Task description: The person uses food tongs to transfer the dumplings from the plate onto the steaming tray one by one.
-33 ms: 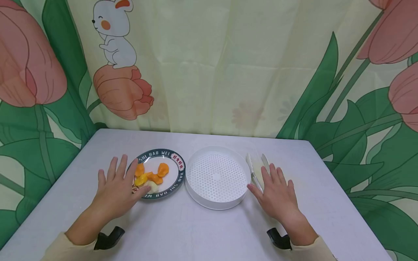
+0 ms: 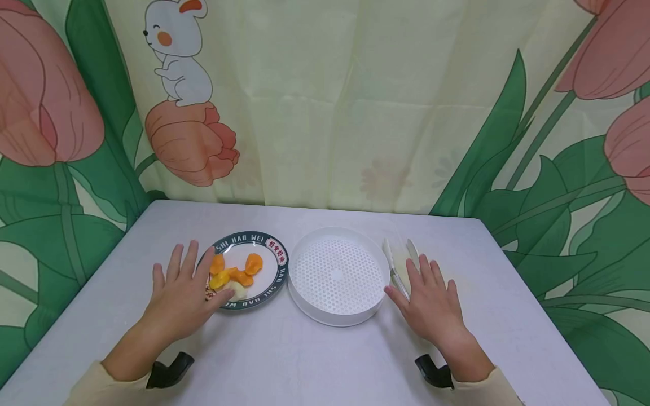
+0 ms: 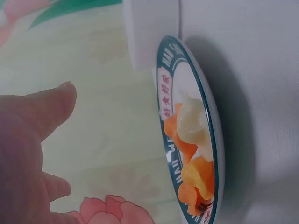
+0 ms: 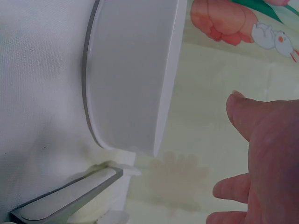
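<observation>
My left hand [image 2: 178,301] is held with spread fingers over the left side of a round plate [image 2: 276,285]. Its rim is dark green with white lettering. Orange pieces [image 2: 254,264], a yellow piece [image 2: 219,279] and a pale piece [image 2: 237,290], all wavy in shape, lie on it. In the left wrist view the thumb [image 3: 56,105] is apart from the plate. My right hand [image 2: 434,307], fingers also spread, holds nothing and partly hides what looks like a pair of tongs [image 2: 389,256] with white ends. Between the hands stands a round white tray [image 2: 337,318] with a perforated bottom.
A white cloth covers the table [image 2: 325,366]. Behind it hangs a curtain [image 2: 325,113] printed with tulips and a white rabbit. The plate sits right beside the tray's left side. Each wrist carries a black camera mount [image 2: 170,371].
</observation>
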Demonstrator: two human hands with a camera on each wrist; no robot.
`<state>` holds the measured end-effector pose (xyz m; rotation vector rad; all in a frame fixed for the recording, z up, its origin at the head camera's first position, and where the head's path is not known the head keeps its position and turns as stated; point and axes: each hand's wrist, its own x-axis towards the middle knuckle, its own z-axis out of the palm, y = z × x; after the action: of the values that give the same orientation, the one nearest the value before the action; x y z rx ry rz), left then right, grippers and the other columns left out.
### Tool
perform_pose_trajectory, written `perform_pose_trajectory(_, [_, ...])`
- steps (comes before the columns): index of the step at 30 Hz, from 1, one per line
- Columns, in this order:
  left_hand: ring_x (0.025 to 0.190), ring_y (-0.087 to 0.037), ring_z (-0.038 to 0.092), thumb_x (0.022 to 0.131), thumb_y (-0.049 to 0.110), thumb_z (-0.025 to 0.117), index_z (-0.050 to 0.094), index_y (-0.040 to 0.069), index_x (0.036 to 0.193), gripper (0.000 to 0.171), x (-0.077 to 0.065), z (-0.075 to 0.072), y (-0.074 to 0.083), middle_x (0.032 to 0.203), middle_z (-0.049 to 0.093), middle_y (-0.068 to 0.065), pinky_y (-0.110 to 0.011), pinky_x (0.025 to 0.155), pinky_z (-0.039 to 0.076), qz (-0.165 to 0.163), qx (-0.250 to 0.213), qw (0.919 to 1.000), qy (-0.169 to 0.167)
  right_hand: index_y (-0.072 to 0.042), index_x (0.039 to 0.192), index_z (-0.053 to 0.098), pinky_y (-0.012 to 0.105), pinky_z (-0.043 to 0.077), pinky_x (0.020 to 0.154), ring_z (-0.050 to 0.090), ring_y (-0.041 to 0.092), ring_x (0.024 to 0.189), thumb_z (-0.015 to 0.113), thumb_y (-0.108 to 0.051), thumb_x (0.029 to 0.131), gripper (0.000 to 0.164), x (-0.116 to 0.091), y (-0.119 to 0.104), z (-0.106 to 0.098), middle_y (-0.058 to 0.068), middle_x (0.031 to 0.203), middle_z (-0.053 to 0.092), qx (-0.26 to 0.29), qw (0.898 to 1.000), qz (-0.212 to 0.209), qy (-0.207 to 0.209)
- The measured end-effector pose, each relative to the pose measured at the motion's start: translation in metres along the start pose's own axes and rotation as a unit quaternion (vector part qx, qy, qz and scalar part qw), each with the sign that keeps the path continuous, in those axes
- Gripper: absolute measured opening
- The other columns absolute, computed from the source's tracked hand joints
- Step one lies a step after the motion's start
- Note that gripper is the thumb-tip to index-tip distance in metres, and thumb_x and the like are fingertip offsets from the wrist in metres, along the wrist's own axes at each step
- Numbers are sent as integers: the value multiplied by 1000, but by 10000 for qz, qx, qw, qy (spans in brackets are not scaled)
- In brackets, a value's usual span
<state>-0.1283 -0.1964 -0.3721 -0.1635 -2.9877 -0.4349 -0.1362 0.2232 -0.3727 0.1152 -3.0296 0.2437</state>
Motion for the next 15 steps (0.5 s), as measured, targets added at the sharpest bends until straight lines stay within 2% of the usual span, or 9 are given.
perform_pose_trajectory(9, [144,-54,-4,87,51,70,28,-3,154,95,1,3,-3,158,9,-37,-80,104,-5,34,-30,10000,-64,5,151,33,78,20,104,19,54,142,57,-52,97,83,0,1,0,34,157,20,116,9998,73,-142])
perform_pose_trajectory(12, [144,-54,3,86,49,73,31,-4,153,95,2,2,-3,158,13,-35,-81,103,3,93,-45,9999,15,6,151,33,75,27,103,26,55,139,58,-51,96,83,1,3,2,35,155,22,160,9998,71,-41])
perform_pose_trajectory(15, [141,-55,15,83,46,78,36,-5,150,94,4,1,-4,156,19,-34,-80,102,16,178,-122,9995,236,6,151,32,72,36,99,34,54,134,61,-50,95,85,4,5,3,35,153,26,376,9992,113,121])
